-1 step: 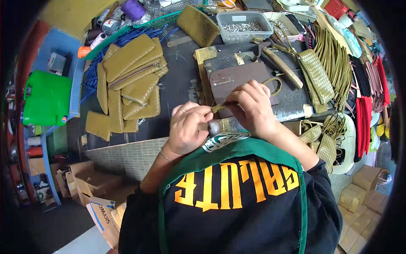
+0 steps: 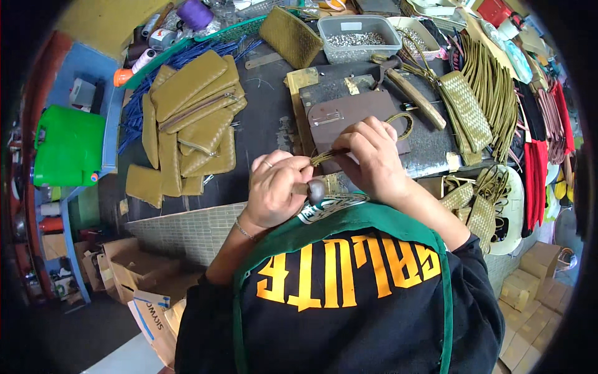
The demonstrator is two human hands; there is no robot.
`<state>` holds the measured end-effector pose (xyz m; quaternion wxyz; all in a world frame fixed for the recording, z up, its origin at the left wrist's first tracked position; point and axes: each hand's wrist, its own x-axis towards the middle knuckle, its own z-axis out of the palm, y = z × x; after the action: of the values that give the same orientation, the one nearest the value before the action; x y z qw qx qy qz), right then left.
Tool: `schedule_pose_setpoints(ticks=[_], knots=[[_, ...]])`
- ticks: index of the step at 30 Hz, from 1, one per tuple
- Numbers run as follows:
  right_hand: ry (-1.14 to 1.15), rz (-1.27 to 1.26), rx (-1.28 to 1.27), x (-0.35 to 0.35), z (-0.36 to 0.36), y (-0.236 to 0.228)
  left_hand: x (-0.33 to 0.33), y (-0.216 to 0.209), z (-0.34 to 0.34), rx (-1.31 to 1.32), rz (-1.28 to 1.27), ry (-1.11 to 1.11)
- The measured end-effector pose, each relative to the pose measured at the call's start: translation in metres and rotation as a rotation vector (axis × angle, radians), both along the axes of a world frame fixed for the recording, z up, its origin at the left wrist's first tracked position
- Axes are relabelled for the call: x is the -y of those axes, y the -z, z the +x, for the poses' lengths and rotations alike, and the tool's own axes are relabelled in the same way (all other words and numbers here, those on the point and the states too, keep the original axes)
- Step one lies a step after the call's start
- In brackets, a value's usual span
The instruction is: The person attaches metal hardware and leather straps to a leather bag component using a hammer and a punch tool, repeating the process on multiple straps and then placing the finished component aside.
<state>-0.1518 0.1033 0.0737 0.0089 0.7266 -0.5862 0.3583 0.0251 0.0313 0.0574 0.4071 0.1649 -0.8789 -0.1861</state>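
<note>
An olive strap stretches between my two hands above the near edge of the work board. My left hand is closed on the strap's left end. A tool with a short wooden shaft and a rounded dark head juts out of the same fist; the rest of it is hidden. With thumb and fingers, my right hand pinches the strap farther along. Past those fingers the strap curves into a loop. Beneath lies a brown flat sheet with a small clear piece on it.
Olive pouches are heaped on the left. Behind the board stands a clear tub of small metal parts. A wooden-handled hammer lies to the right, near a woven pouch and hanging olive straps.
</note>
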Motion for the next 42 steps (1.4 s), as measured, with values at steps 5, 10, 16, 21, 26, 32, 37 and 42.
schedule_pose_setpoints(ticks=[5, 10, 16, 21, 26, 32, 37, 42], knots=[[-0.075, 0.131, 0.052, 0.001, 0.002, -0.011, 0.003, 0.004, 0.0, -0.005, -0.096, 0.063], [-0.126, 0.232, 0.019, 0.004, 0.005, 0.006, 0.004, 0.023, -0.003, 0.009, 0.021, 0.11], [-0.186, 0.232, 0.027, 0.01, -0.005, 0.027, 0.007, 0.053, -0.006, -0.12, 0.796, 0.158], [-0.317, 0.536, 0.005, 0.025, -0.024, 0.022, 0.011, 0.052, -0.012, -0.11, 0.958, 0.225], [0.184, -0.102, -0.288, 0.03, -0.034, 0.008, 0.021, 0.056, -0.008, -0.489, 1.363, 0.183], [0.132, 0.334, 0.596, 0.021, -0.009, 0.029, 0.029, 0.067, -0.002, -0.609, 1.435, 0.132], [0.005, 0.797, 1.422, 0.042, 0.009, 0.046, 0.029, 0.066, 0.001, -0.625, 1.538, 0.08], [-0.12, 0.869, 1.577, 0.055, 0.018, 0.047, 0.018, 0.059, -0.006, -0.641, 1.459, 0.082]])
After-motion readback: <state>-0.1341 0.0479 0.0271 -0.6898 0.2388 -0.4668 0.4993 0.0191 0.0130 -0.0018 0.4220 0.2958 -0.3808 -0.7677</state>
